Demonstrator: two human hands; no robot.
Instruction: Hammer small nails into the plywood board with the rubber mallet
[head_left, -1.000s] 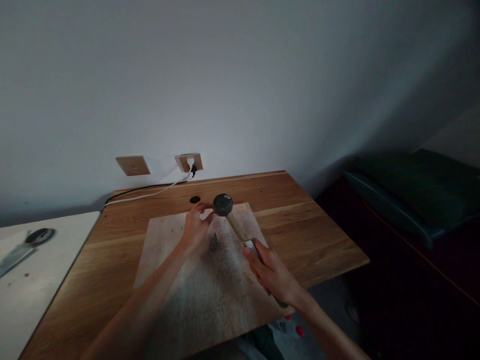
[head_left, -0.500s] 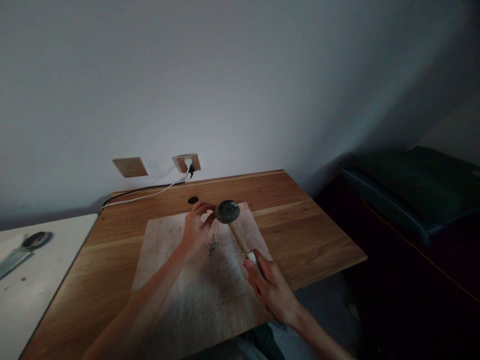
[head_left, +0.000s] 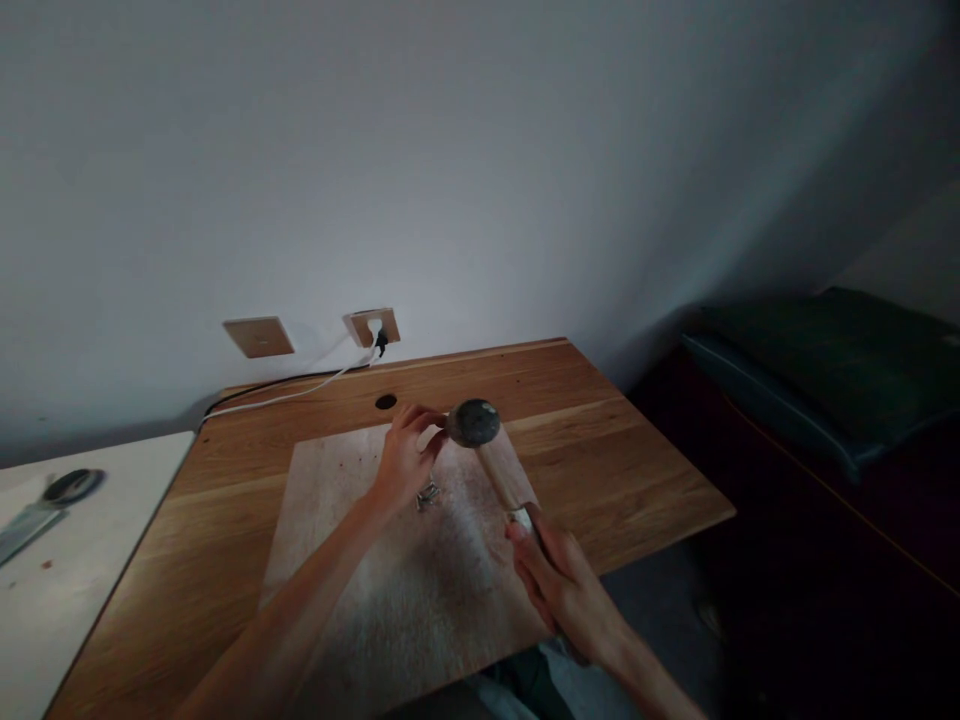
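Observation:
My right hand (head_left: 566,580) is wrapped round the handle of a mallet (head_left: 474,424) with a dark, round head and a pale wooden shaft. The mallet's head hangs over the far right part of a pale, worn wooden board (head_left: 390,600). Just left of that head, my left hand (head_left: 411,450) has its thumb and fingertips drawn together in a pinch. Whatever sits between those fingertips is too small or hidden to make out. On the board below my left hand lies a small heap of metal nails (head_left: 427,495).
The board lies on a wooden table (head_left: 622,470) with a round cable hole (head_left: 385,401). Cables run to a wall socket (head_left: 375,327). A white surface (head_left: 97,540) at left carries a dark-handled object (head_left: 73,487). At right is a dark green cushion (head_left: 825,370).
Both hands have shifted a little to the right, the mallet with them. My left hand keeps its pinch beside the mallet's head, and the nails stay where they were.

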